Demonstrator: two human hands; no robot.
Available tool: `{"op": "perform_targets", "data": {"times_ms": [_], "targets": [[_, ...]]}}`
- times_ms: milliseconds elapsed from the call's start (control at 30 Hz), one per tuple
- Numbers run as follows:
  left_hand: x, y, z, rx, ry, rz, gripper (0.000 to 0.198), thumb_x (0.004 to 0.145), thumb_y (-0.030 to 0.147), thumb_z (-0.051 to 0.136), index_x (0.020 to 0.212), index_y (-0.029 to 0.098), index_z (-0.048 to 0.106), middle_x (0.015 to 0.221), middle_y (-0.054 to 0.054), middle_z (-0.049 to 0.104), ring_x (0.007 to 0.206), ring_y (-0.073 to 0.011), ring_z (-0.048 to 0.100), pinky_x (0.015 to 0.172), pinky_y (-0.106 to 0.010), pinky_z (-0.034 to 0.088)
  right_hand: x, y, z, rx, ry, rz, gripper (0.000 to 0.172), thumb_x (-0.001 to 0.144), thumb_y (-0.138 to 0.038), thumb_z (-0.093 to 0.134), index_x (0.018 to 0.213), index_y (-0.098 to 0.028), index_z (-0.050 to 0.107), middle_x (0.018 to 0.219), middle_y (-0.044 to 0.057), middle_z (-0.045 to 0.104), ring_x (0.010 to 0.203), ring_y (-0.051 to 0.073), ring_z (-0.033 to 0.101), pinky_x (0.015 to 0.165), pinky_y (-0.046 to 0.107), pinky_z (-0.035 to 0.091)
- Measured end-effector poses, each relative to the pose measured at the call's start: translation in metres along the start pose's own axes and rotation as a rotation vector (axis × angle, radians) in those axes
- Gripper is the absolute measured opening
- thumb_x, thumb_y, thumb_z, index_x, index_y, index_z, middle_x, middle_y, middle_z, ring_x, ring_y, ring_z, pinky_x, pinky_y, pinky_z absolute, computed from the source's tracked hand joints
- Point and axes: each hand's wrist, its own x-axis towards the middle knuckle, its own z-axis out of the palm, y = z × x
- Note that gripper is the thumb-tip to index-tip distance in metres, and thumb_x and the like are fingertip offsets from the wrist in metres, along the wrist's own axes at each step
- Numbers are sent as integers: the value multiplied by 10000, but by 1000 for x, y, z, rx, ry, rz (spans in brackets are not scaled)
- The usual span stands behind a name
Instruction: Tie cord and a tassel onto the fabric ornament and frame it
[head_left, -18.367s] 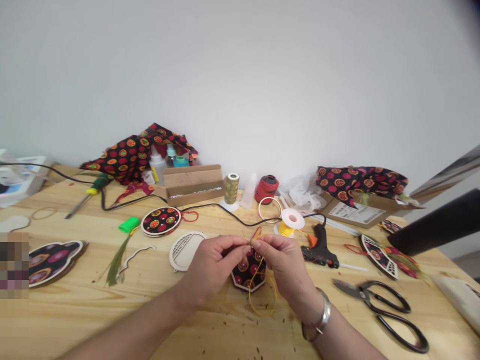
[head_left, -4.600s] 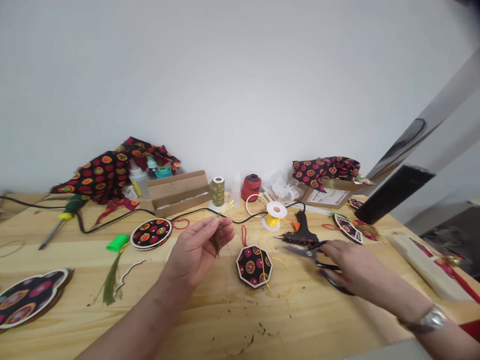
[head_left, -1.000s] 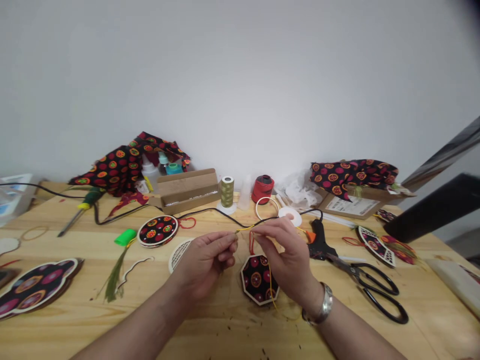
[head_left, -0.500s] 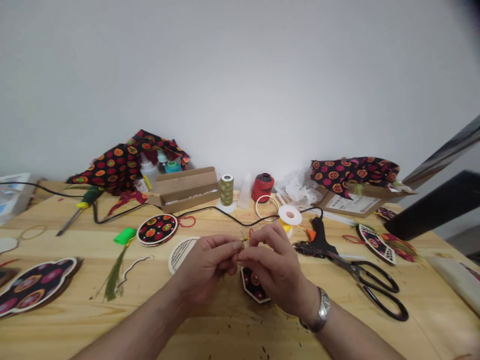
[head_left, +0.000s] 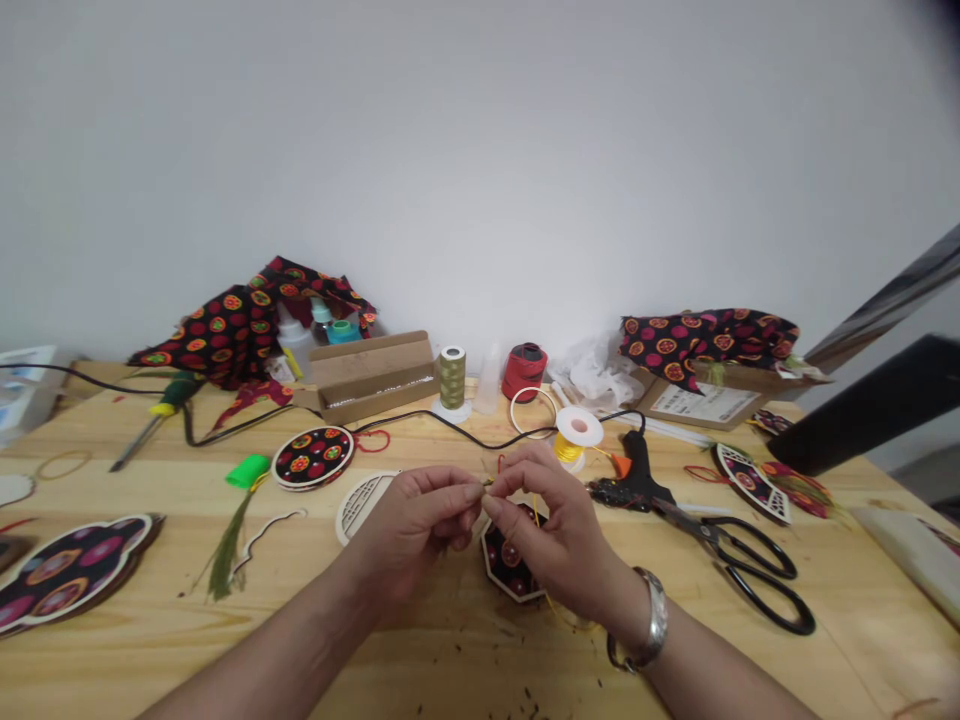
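My left hand (head_left: 431, 510) and my right hand (head_left: 551, 515) meet fingertip to fingertip above the middle of the table. Both are closed in a pinch on a thin yellow cord (head_left: 537, 510), which runs down past my right fingers and loops on the tabletop. Most of what lies between the fingertips is hidden. Below my right hand rests an octagonal wood-framed piece (head_left: 510, 570) with dark patterned fabric, partly covered. A pale round slatted wooden piece (head_left: 364, 508) lies partly behind my left hand. A spool of yellow cord (head_left: 577, 432) stands just beyond my right hand.
Black-handled scissors (head_left: 735, 560) and a black glue gun (head_left: 637, 475) lie to the right. Leftward are a round fabric piece (head_left: 313, 457), a green tassel (head_left: 229, 545) and a screwdriver (head_left: 157, 420). An olive thread spool (head_left: 452, 380) and an open cardboard box (head_left: 375, 375) stand behind.
My right hand has turned, and its thumb and index finger now press together against the left fingertips. More of the octagonal piece and the yellow cord shows. My left hand has barely moved.
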Motion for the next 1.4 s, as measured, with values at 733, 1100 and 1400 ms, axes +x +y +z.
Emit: {"op": "perform_targets", "data": {"times_ms": [733, 1100, 1400], "targets": [[0, 3, 0, 41, -51, -65, 187, 644, 218, 690, 521, 130, 580, 435, 41, 470, 385, -38, 291, 415, -218, 122, 3, 4, -2, 10, 40, 0, 87, 823, -140, 574, 846, -194, 638, 778, 8, 559, 779, 147, 513, 714, 303, 423], [0, 1, -1, 187, -106, -111, 226, 643, 282, 700, 514, 144, 575, 412, 40, 478, 367, -41, 276, 408, -225, 104, 9, 3, -9, -2, -100, -37, 108, 765, -101, 653, 706, -190, 638, 726, -12, 552, 768, 142, 516, 743, 310, 413], [0, 1, 1, 197, -97, -150, 219, 630, 293, 717, 541, 136, 595, 416, 33, 494, 364, -37, 281, 405, -223, 95, 8, 2, -10, -64, -147, -101, 168, 799, -47, 566, 699, -181, 581, 733, -5, 545, 769, 145, 492, 747, 312, 399]]}}
